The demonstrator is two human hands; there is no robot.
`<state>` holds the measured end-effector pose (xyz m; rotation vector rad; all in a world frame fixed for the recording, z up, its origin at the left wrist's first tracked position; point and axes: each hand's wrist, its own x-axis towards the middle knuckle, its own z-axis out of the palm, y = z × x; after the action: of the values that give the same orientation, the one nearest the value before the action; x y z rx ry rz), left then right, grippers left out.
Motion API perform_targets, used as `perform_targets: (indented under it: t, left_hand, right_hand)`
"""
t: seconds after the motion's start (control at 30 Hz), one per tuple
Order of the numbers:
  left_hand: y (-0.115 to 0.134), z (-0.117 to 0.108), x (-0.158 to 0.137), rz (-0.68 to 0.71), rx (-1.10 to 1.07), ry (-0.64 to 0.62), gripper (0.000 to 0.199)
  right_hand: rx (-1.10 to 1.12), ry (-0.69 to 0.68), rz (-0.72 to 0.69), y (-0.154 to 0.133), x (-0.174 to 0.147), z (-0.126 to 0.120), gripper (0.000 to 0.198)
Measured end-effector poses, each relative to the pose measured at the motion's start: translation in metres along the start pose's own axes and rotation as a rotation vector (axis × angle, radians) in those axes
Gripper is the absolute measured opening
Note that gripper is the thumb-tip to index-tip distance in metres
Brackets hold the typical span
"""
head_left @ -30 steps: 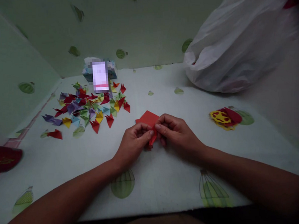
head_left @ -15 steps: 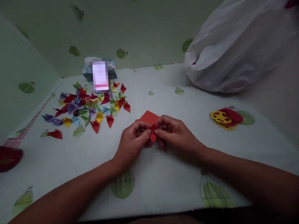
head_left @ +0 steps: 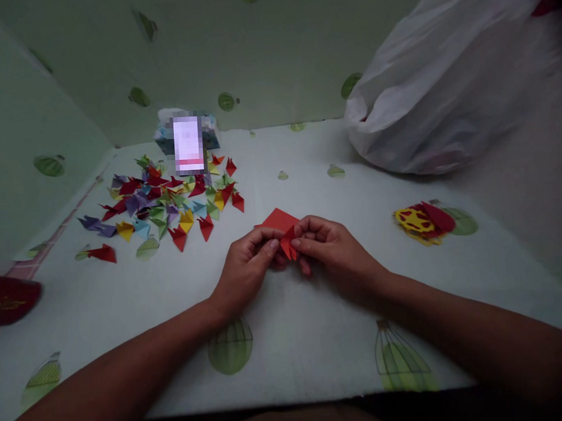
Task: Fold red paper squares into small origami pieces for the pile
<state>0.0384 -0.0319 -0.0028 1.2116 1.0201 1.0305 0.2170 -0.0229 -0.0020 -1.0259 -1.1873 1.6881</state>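
Observation:
A small folded piece of red paper (head_left: 289,244) is between my two hands, its narrow points facing down toward me. Thumb and fingers of my right hand (head_left: 335,246) pinch its right side. My left hand (head_left: 248,261) is closed at its left edge, thumb pressed toward the fingers. Just behind the hands lies a flat orange-red paper sheet (head_left: 277,219), its near part covered by them. To the left a heap of folded paper cranes (head_left: 179,236) in several colours is spread, and one red crane (head_left: 103,253) lies apart at the near side.
Behind the heap a pixelated bright phone screen (head_left: 187,143) leans against a tissue box (head_left: 212,137). At the right are yellow and red paper cutouts (head_left: 416,221) and a large white plastic bag (head_left: 412,122). A dark red object (head_left: 10,299) sits at the left edge.
The folded red paper has turned slightly, and its points now show more openly. My left thumb has drawn a little to the left, off the paper's middle. The rest stays put.

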Motion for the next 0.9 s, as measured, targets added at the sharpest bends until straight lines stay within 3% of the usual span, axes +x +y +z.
perform_targets:
  t: [0.2,0.43,0.73,0.9]
  left_hand:
    - [-0.0022,-0.0006,0.0014,0.099,0.093,0.029,0.021]
    - [0.001,0.0002,0.0009,0.149,0.14,0.005,0.007]
    - [0.0,-0.0019,0.0036,0.037,0.051,0.025,0.017]
    - [0.0016,-0.0014,0.0037,0.012,0.038,0.044,0.018]
  right_hand:
    - [0.246,-0.032,0.145,-0.002,0.0045,0.0004,0.029]
    - [0.328,-0.072,0.247,-0.0045,0.0054,-0.0006,0.028]
    - [0.162,-0.08,0.028,0.0037,0.0007,0.0007,0.024]
    - [0.102,-0.091,-0.018,0.0046,0.0006,0.0005,0.023]
